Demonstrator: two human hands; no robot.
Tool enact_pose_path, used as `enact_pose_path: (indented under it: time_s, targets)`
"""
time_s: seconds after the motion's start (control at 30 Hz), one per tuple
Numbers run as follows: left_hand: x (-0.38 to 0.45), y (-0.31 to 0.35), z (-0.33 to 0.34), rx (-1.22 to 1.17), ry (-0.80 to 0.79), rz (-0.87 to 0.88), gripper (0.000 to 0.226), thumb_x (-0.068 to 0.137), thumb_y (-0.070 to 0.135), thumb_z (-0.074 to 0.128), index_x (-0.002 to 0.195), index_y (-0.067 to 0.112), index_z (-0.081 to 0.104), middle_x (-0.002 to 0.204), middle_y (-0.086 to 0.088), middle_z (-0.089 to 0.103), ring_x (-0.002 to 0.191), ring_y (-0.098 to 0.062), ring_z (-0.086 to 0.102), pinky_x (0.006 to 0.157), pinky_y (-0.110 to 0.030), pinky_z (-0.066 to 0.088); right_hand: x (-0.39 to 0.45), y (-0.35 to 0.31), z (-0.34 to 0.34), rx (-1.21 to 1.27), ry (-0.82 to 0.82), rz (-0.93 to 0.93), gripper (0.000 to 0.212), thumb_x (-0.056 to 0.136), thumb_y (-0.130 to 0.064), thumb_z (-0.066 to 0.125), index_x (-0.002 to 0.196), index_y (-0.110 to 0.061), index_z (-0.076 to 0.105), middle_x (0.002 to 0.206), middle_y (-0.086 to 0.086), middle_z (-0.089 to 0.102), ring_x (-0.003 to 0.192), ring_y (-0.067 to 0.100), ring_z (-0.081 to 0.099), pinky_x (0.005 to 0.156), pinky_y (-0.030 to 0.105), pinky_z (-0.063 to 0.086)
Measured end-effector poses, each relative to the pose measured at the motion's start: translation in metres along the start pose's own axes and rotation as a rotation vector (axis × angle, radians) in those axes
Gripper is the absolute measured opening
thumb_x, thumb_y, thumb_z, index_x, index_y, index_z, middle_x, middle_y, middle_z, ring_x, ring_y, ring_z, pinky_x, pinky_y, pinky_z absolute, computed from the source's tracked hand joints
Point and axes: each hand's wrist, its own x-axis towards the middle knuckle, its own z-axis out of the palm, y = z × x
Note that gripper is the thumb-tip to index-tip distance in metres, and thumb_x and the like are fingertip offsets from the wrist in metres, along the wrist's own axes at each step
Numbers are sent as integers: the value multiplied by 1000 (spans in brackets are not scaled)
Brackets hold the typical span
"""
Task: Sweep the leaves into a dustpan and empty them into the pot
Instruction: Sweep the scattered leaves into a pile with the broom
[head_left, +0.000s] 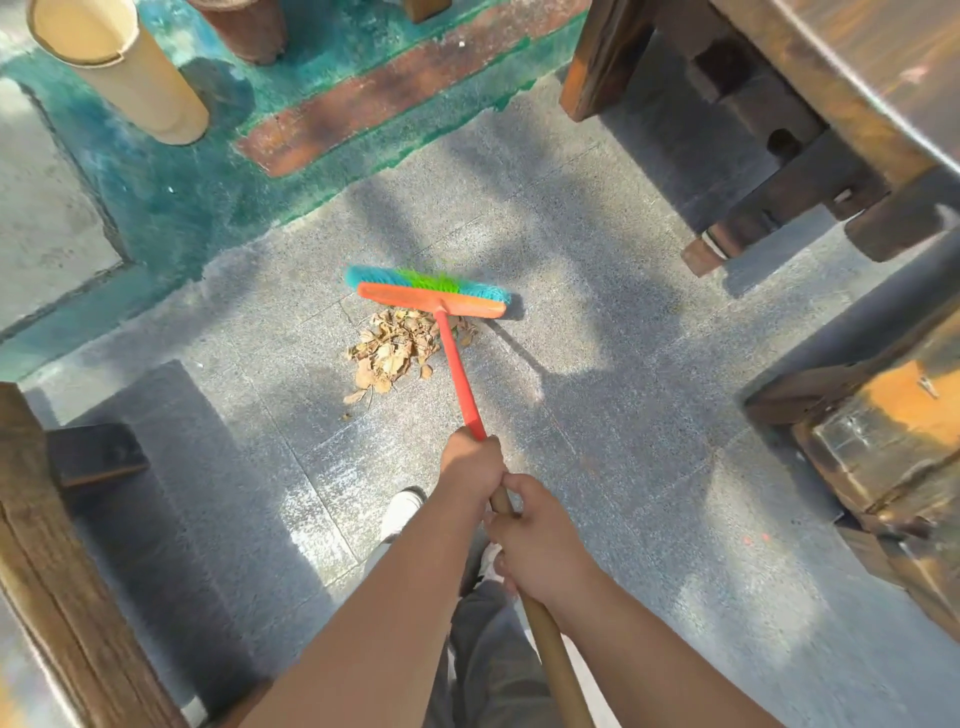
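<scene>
While both fists — left hand (471, 470), right hand (540, 540) — clench the broom (451, 338) handle, dry leaves (397, 345) at twelve o'clock look featherlight, brittle, easily scattered.

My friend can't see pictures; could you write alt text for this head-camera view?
Two hands, left hand ahead of right hand, grip a broom whose head rests on grey paving just beyond a small pile of dry leaves. Wooden furniture stands around; no dustpan is visible.
</scene>
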Motion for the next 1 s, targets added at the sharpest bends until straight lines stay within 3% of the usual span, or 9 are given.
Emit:
enact_pose_path:
  time_s: [0.1, 0.23, 0.33, 0.43, 0.57, 0.67, 0.77, 0.83, 1.0]
  targets:
    - [-11, 9, -5, 4, -5, -23, 27, 90, 21, 52, 114, 8, 57, 87, -10, 67, 72, -27, 64, 68, -34, 54, -7, -14, -3, 65, -24, 50, 34, 85, -14, 50, 115, -29, 55, 56, 0, 53, 33, 13, 45, 37, 20, 36]
    - [-31, 14, -14, -80, -89, -54, 26, 90, 18, 52, 110, 1, 55, 70, -11, 58, 47, -22, 51, 51, -28, 43, -28, -28, -5, 87, -28, 88, 35, 83, -19, 51, 117, -29, 53, 60, 2, 56, 34, 10, 46, 39, 20, 38]
    - [-52, 20, -19, -93, -156, -30, 16, 89, 16, 53, 92, 0, 54, 58, -11, 53, 36, -20, 44, 45, -25, 36, -46, -35, -7, 107, 3, 84, 41, 74, -24, 49, 114, -28, 52, 71, 5, 60, 38, 10, 48, 40, 21, 39]
    - [-70, 30, -24, -33, -217, -16, 22, 90, 18, 54, 75, 2, 55, 43, -7, 53, 30, -18, 44, 41, -22, 35, -66, -43, -7, 127, 45, 73, 35, 70, -23, 46, 104, -25, 54, 74, 5, 60, 38, 8, 50, 39, 19, 38]
    - [-102, 44, -33, 65, -338, 22, 24, 92, 19, 53, 77, 1, 57, 46, -8, 54, 45, -23, 51, 54, -32, 46, -94, -52, -10, 205, 112, 97, 38, 73, -19, 50, 110, -18, 56, 65, 2, 54, 41, 10, 48, 40, 22, 38]
    - [-132, 52, -34, 202, -454, 19, 30, 94, 21, 49, 71, 3, 58, 61, -17, 61, 71, -29, 57, 80, -49, 53, -123, -45, -20, 331, 153, 112, 15, 85, -8, 48, 91, -14, 61, 53, 3, 48, 32, 10, 42, 36, 17, 34]
    - [-168, 56, -20, 375, -585, 46, 29, 96, 25, 46, 76, 8, 59, 87, -22, 63, 83, -29, 54, 77, -42, 50, -160, -26, -38, 413, 217, 126, 16, 84, -2, 45, 90, -10, 58, 47, 4, 44, 33, 14, 39, 35, 18, 33]
    - [-195, 55, -4, 492, -631, 92, 24, 97, 28, 47, 84, 12, 58, 89, -15, 65, 84, -28, 59, 82, -43, 53, -185, -6, -50, 459, 260, 137, 15, 83, -2, 44, 86, -12, 54, 49, 5, 44, 36, 15, 40, 35, 19, 34]
    - [-274, 26, 72, 747, -714, 265, 11, 98, 25, 47, 87, 22, 48, 94, -8, 56, 86, -22, 59, 64, -30, 49, -243, 69, -96, 668, 419, 161, 17, 87, 2, 40, 82, -13, 46, 51, 7, 42, 34, 15, 38, 33, 17, 32]
